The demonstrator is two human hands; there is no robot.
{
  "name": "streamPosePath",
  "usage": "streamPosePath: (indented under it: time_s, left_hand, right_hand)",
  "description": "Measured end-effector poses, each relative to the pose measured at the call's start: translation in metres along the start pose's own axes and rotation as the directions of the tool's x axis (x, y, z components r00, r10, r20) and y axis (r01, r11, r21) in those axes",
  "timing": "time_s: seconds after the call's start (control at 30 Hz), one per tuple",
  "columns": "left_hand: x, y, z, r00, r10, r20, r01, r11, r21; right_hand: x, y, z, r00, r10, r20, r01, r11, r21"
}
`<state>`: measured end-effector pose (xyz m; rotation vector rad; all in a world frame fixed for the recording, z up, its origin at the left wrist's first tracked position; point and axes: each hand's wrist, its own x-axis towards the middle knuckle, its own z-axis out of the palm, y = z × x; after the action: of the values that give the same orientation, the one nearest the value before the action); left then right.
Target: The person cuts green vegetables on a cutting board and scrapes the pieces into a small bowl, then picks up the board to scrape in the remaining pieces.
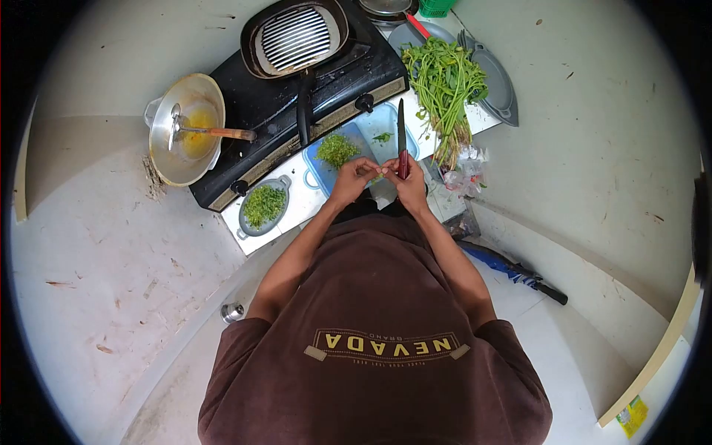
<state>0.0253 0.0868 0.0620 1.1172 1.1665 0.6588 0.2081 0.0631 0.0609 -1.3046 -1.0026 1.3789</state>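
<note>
Head camera, looking down past a brown shirt (371, 274): I am watching remotely as two bare hands are meeting in front of the wearer's waist. The right hand (412, 187) is curling around a knife (403, 141), its dark red handle lying in the fingers and its blade pointing away from the body. The left hand (352, 180) is bringing thumb and forefinger together against the right fingertips; I am seeing something tiny and pale there, but I cannot tell what they are pinching.

Just beyond the fingers, a blue tray (380, 120) is holding chopped greens (337, 150) to their left and a small leafy scrap (382, 137) straight ahead. Farther left of the fingers, a grey oval dish (279, 183) is carrying more cut greens (263, 208). Beyond the fingers to the right, a bunch of leafy stems (449, 81) is lying with its stem ends pointing back toward them. Past the tray, a black stove (256, 122) is supporting a grill pan (294, 37).
</note>
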Motion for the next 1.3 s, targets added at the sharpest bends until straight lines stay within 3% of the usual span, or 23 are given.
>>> streamPosePath:
  time_s: [0.13,0.23,0.43,0.5,0.6,0.73,0.93,1.1,1.3]
  left_hand:
    - [-0.010,-0.004,-0.008,0.998,-0.061,0.019,0.064,0.983,-0.172]
    - [-0.016,-0.006,-0.015,0.979,-0.193,0.057,0.202,0.940,-0.276]
    - [-0.023,-0.019,-0.020,0.967,-0.247,0.059,0.245,0.846,-0.474]
    - [-0.026,-0.021,-0.023,0.962,-0.267,0.052,0.257,0.828,-0.498]
    - [-0.032,-0.017,-0.027,0.960,-0.280,0.008,0.244,0.822,-0.514]
    - [-0.032,-0.010,-0.026,0.949,-0.311,-0.047,0.244,0.822,-0.514]
    - [-0.029,0.004,-0.012,0.958,-0.256,-0.125,0.196,0.911,-0.362]
    - [-0.024,-0.001,0.001,0.950,-0.251,-0.185,0.159,0.900,-0.407]
    - [-0.025,-0.005,0.020,0.930,-0.252,-0.266,0.087,0.857,-0.507]
  right_hand:
    - [0.001,-0.005,0.009,0.999,0.018,0.048,-0.018,1.000,0.009]
    - [0.004,-0.006,0.013,0.994,0.007,0.107,-0.004,1.000,-0.030]
    - [0.013,0.000,0.020,0.980,0.042,0.195,-0.055,0.997,0.060]
    - [0.017,-0.001,0.022,0.969,0.086,0.232,-0.115,0.986,0.117]
    - [0.029,-0.001,0.030,0.946,0.155,0.285,-0.164,0.986,0.009]
    - [0.039,-0.003,0.030,0.918,0.160,0.363,-0.171,0.985,-0.004]
    - [0.048,-0.012,0.019,0.899,0.151,0.410,-0.171,0.985,0.013]
    - [0.055,-0.001,0.015,0.899,0.186,0.396,-0.202,0.979,-0.002]
    - [0.058,0.007,0.008,0.901,0.128,0.415,-0.125,0.992,-0.033]
